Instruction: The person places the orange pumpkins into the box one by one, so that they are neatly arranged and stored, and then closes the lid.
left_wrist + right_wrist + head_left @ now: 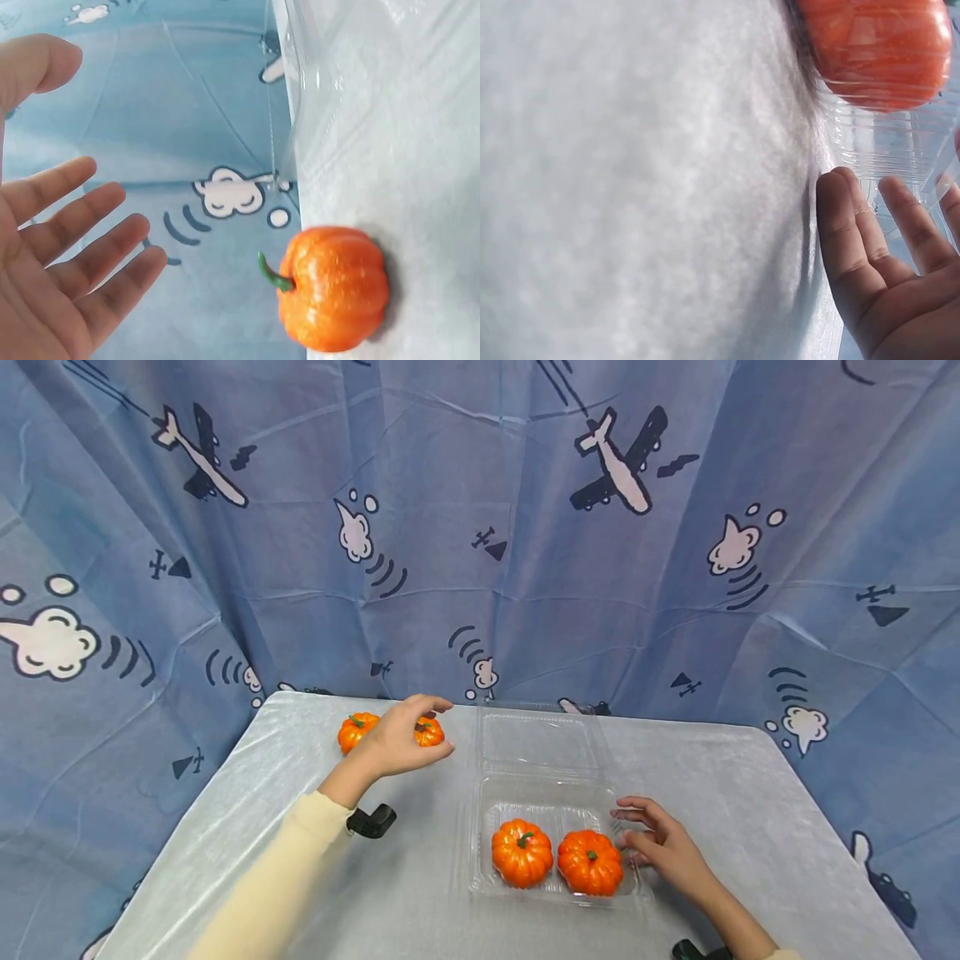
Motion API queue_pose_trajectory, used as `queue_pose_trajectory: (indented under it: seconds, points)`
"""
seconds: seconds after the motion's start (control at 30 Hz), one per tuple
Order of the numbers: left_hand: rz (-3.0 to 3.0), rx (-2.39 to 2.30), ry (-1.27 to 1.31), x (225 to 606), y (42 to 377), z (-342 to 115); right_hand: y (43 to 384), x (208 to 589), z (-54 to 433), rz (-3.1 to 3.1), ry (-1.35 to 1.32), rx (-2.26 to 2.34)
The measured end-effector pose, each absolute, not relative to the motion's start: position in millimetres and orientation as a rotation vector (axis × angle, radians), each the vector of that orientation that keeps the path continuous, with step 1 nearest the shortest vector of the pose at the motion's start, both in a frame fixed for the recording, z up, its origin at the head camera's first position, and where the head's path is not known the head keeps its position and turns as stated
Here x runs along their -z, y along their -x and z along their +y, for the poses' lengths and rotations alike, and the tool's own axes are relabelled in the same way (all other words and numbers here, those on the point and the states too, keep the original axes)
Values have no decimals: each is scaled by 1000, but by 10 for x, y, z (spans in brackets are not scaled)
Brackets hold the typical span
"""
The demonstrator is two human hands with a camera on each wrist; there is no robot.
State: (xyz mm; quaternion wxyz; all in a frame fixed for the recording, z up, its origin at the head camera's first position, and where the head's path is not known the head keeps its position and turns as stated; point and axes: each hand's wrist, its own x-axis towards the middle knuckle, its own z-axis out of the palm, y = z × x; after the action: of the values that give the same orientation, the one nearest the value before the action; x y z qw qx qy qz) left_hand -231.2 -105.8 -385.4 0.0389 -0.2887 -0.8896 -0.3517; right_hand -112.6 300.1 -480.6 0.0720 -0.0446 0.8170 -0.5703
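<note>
Two orange toy pumpkins, one on the left (522, 853) and one on the right (590, 862), sit side by side in the front of a clear plastic clamshell box (555, 789). Its lid (540, 742) lies folded back. My left hand (397, 739) is raised with thumb and fingers apart, holding nothing. Beyond it, partly covered by the hand, are two more pumpkins, one left (356, 729) and one right (430, 732). At the box's right side is my right hand (663, 847), its fingers loosely extended by the wall (885, 142); whether they touch it I cannot tell.
A pale cloth covers the table (720, 777). Behind its far edge hangs a blue curtain (450, 527) printed with planes and clouds. A black wrist camera (372, 821) is strapped to the left wrist.
</note>
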Motion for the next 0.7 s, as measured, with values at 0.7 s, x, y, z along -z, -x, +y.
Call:
queue_pose_trajectory:
  seconds: [0.7]
  points:
    - [-2966,995,786,4085,2736,-1205,1117,4800,3005,2460,128,1710]
